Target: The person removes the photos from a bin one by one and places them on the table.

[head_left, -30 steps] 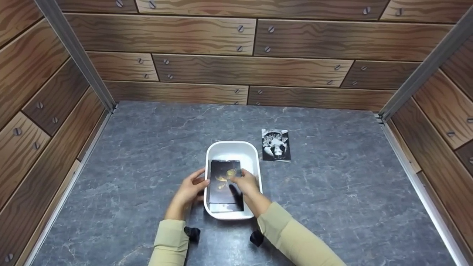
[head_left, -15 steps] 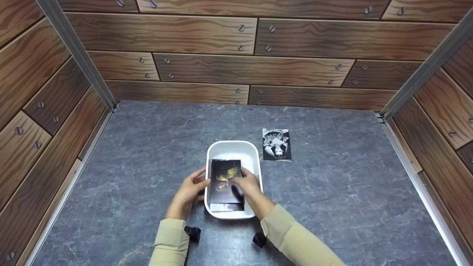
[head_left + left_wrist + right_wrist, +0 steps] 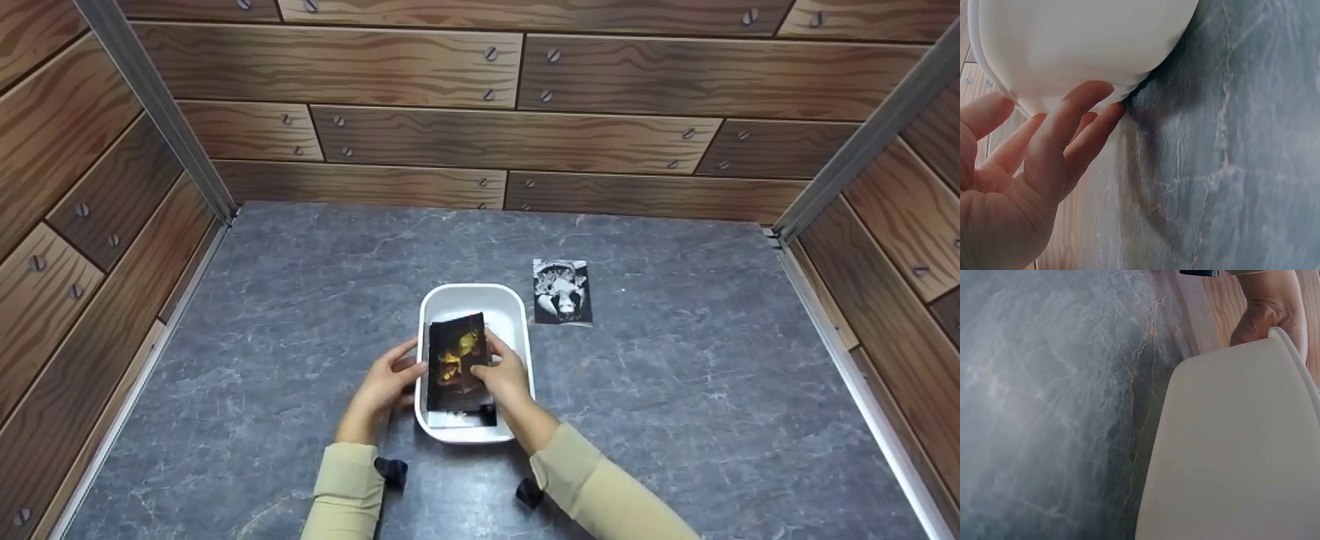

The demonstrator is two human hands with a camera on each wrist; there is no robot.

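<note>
A white plastic tub [image 3: 471, 298] stands on the grey marbled table. My left hand [image 3: 386, 386] steadies its left side, with the thumb at the rim and the fingers against the outer wall; the left wrist view shows that hand [image 3: 1033, 152] close up. Inside the tub, my right hand [image 3: 504, 375] pinches the right edge of a dark photo card [image 3: 454, 352] with a yellow and orange picture, thumb on top. The card is tilted, its far right corner raised. Under it, another card [image 3: 450, 420] shows a pale strip. In the right wrist view the fingers are hidden behind the tub wall [image 3: 1230, 439].
A black-and-white photo card [image 3: 562, 292] lies flat on the table [image 3: 675, 337], right of the tub's far end. Wood-patterned panels [image 3: 420, 139] enclose the back and sides. A black wrist device [image 3: 529, 493] sits by the right cuff.
My right hand has lifted and turned the dark card slightly, so its far right corner now points up and its picture shows more clearly. The left hand has stayed at the tub.
</note>
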